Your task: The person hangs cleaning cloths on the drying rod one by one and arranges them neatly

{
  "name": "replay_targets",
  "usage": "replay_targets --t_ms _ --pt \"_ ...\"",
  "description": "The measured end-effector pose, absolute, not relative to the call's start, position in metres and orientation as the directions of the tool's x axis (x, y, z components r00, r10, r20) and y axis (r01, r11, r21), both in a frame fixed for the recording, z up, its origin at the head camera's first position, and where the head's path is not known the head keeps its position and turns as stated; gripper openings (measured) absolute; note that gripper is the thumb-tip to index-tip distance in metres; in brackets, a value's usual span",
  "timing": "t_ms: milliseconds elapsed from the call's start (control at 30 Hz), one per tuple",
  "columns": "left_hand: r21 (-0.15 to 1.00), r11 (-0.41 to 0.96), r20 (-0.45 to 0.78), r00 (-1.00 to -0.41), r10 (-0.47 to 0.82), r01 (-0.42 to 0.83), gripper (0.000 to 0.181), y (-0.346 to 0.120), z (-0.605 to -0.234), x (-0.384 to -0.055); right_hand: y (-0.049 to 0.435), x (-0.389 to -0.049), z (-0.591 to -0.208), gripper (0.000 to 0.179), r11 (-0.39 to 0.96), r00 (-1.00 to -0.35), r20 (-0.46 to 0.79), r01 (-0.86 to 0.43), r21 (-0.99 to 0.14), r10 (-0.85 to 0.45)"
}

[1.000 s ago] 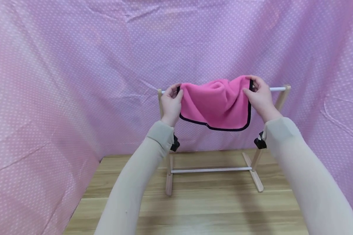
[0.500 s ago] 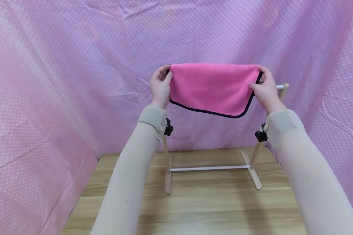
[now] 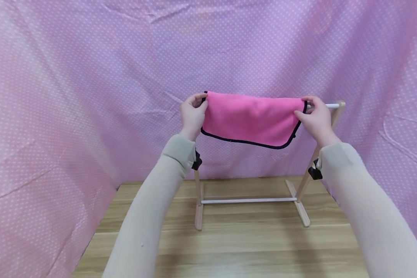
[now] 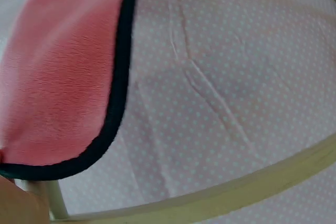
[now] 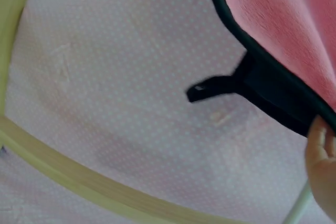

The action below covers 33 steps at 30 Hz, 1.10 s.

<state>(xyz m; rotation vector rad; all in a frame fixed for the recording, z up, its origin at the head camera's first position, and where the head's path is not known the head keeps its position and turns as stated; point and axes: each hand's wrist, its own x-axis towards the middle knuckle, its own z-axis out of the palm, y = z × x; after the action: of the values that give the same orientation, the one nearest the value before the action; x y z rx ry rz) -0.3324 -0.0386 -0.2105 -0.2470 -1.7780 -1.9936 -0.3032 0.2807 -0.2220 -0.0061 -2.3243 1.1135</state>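
A pink towel (image 3: 251,119) with black edging spreads between my two hands, its front face hanging almost flat. My left hand (image 3: 193,116) pinches its upper left corner between thumb and fingers; my right hand (image 3: 316,117) grips the upper right edge the same way. Behind the towel runs the white top rod (image 3: 333,105) of a small wooden rack, mostly hidden, its right end showing. In the right wrist view, a black loop (image 5: 212,85) sticks out from the towel's edge, near my fingers. The left wrist view shows the towel's rounded black-edged corner (image 4: 100,145).
The rack's right post (image 3: 307,170) slopes up beside my right wrist. Its white lower rod (image 3: 249,200) joins two wooden feet on the wood-grain tabletop (image 3: 250,243). A pink dotted curtain (image 3: 125,77) closes off the back and sides.
The towel was bunched at the rod; my hands raised it and pulled it apart until it was smooth. Since then both hands have lowered it to rod height.
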Motion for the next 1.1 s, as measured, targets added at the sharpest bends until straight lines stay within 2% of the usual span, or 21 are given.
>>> replay_targets --t_ms 133,233,367,633,733,933,1100 --pt "0.907 -0.045 0.402 -0.892 -0.207 0.419 0.024 -0.035 -0.214 -0.328 0.28 -0.302 -0.233 0.043 0.615 -0.761 0.569 -0.295 -0.731 0.311" --pt "0.91 -0.071 0.387 -0.899 -0.206 0.408 0.025 -0.034 -0.218 -0.329 0.278 -0.301 -0.238 0.044 0.584 -0.735 0.569 -0.292 -0.757 0.37" --pt "0.906 -0.15 0.371 -0.913 -0.168 0.396 0.025 -0.032 -0.223 -0.332 0.279 -0.298 -0.243 0.046 0.525 -0.766 0.504 -0.259 -0.811 0.4" --pt "0.875 -0.279 0.386 -0.918 -0.085 0.394 0.026 -0.022 -0.224 -0.34 0.277 -0.299 -0.251 0.049 0.44 -0.828 0.447 -0.28 -0.853 0.34" --pt "0.855 -0.278 0.421 -0.899 -0.125 0.439 0.026 -0.021 -0.216 -0.343 0.272 -0.299 -0.246 0.048 0.452 -0.842 0.441 -0.276 -0.848 0.312" --pt "0.77 -0.255 0.537 -0.81 -0.236 0.585 0.022 -0.031 -0.194 -0.355 0.258 -0.303 -0.224 0.047 0.456 -0.858 0.449 -0.305 -0.836 0.249" --pt "0.777 -0.213 0.537 -0.801 -0.265 0.592 0.019 -0.036 -0.186 -0.363 0.252 -0.307 -0.204 0.059 0.479 -0.875 0.425 -0.278 -0.833 0.231"
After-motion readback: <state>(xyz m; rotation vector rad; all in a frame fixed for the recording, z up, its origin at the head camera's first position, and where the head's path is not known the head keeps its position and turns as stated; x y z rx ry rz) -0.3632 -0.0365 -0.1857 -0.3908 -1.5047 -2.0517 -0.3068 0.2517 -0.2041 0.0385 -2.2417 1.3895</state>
